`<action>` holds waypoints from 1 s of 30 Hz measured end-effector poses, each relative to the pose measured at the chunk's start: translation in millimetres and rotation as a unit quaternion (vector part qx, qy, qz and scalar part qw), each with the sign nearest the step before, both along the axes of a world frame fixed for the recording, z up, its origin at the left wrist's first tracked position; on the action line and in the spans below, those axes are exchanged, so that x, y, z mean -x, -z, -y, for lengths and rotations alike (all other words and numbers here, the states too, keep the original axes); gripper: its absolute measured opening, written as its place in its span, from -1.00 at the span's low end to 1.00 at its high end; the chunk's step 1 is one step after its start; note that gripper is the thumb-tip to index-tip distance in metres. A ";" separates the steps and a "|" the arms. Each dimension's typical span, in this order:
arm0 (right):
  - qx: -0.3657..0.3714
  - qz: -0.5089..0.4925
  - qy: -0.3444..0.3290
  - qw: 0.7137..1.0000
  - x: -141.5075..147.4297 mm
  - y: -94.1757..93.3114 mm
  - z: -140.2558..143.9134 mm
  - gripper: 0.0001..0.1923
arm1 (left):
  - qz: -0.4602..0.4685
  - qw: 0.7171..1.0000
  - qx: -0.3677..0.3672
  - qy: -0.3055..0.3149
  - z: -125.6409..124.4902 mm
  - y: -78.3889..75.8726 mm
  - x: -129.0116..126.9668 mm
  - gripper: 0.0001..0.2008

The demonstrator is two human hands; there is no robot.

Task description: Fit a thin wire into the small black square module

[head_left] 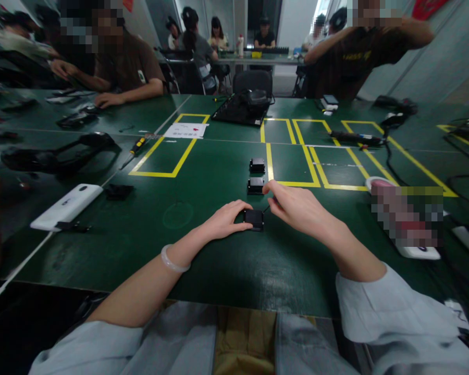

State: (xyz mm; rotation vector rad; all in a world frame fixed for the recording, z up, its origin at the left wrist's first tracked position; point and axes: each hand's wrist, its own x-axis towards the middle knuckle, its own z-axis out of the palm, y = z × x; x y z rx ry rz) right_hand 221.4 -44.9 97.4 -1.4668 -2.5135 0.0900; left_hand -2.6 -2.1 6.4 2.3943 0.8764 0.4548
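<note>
A small black square part (pixel 254 219) lies on the green table (pixel 203 260) just in front of me. My left hand (pixel 226 220) grips its left side with thumb and fingers. My right hand (pixel 293 205) hovers at the part's upper right, fingertips pinched close to its corner; whether something thin sits between them I cannot tell. Two more black square parts (pixel 255 185) (pixel 257 165) lie in a row farther away, beside a yellow tape line.
Yellow tape rectangles (pixel 168 156) mark the table. A white device (pixel 66 206) and black gear lie at left, a screwdriver (pixel 137 146) and paper (pixel 186 130) beyond, a black tray (pixel 242 109) far centre, cables at right. Other people sit around the tables.
</note>
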 end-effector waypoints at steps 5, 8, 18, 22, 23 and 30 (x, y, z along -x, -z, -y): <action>0.012 0.014 0.005 1.000 1.6 -3.0 0.7 -0.75 | 0.004 1.000 0.002 0.000 0.2 0.2 0.0 -0.62; 0.010 0.059 0.026 0.998 3.0 -3.1 -0.7 -0.67 | 0.003 1.000 -0.001 0.001 0.0 1.0 0.2 -0.61; 0.003 0.009 -0.001 1.000 0.0 0.6 -0.8 -0.73 | 0.000 1.000 -0.001 -0.001 -0.4 1.4 -0.3 -0.61; 0.010 0.004 -0.002 1.000 0.7 -3.1 0.6 -0.78 | 0.004 1.000 -0.003 0.000 0.3 0.7 0.0 -0.61; 0.011 0.009 0.002 1.000 1.2 -4.1 0.7 -0.78 | 0.006 1.000 -0.002 0.000 0.4 0.6 0.1 -0.61; 0.004 0.073 0.046 0.996 2.4 -0.9 -2.3 -0.70 | 0.003 1.000 0.009 -0.004 0.6 -0.4 0.0 -0.62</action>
